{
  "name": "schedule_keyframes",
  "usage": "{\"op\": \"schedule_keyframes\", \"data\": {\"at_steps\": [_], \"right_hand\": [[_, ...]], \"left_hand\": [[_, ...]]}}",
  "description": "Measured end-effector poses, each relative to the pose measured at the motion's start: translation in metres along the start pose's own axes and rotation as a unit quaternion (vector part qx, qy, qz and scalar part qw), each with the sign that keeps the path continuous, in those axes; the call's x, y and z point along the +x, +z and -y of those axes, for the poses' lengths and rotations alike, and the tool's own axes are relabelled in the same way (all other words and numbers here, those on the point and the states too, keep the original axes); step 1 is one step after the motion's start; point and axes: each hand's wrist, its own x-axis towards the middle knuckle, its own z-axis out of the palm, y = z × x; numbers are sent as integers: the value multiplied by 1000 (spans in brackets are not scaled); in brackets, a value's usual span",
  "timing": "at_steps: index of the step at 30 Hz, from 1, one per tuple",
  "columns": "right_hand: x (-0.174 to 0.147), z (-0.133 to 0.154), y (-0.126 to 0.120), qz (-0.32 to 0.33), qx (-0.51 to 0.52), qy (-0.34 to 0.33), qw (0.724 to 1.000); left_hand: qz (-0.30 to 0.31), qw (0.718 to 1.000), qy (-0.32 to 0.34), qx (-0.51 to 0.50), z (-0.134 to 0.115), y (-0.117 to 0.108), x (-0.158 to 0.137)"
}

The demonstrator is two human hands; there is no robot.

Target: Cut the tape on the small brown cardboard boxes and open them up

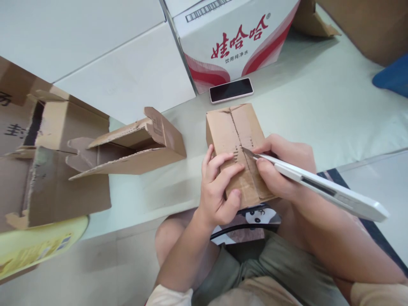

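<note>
A small brown cardboard box lies in front of me on the pale green surface, a seam running down the middle of its top. My left hand rests on the box's left side and top, fingers spread over the cardboard. In my right hand is a white utility knife. Its dark blade points left, with the tip at the seam near some printed marks. Whether the blade has gone into the seam I cannot tell.
An open cardboard box lies to the left, beside larger opened boxes. A phone sits behind the small box, before a white and red carton. A blue object is at the right edge. A yellow item is lower left.
</note>
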Motion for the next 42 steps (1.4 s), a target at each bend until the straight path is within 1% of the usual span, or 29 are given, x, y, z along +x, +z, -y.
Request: {"op": "schedule_keyframes", "data": {"at_steps": [5,8,13,19,24,31,34,37,42], "right_hand": [[-2,-2,-1,-21,40,-12,999],[-2,-3,-1,-23,39,-14,999],[-2,-3,-3,-10,41,11,999],[-3,-3,-2,-29,54,-6,998],[-6,-2,2,-58,61,13,996],[-5,1,1,-57,62,30,996],[-7,1,1,-54,64,48,995],[-11,-2,3,-67,71,71,993],[-20,-8,7,-92,83,74,990]], "left_hand": [[-7,1000,-2,-8,0,0,0],[-5,1000,-4,-15,0,0,0],[-3,1000,-8,-19,0,-1,0],[-1,1000,-9,-20,-1,-1,0],[6,1000,-9,-23,-1,-3,0],[24,999,-2,-33,1,-5,1],[26,999,1,-36,2,-6,2],[28,999,-6,-33,2,-7,2],[35,999,-8,-34,2,-9,3]]}}
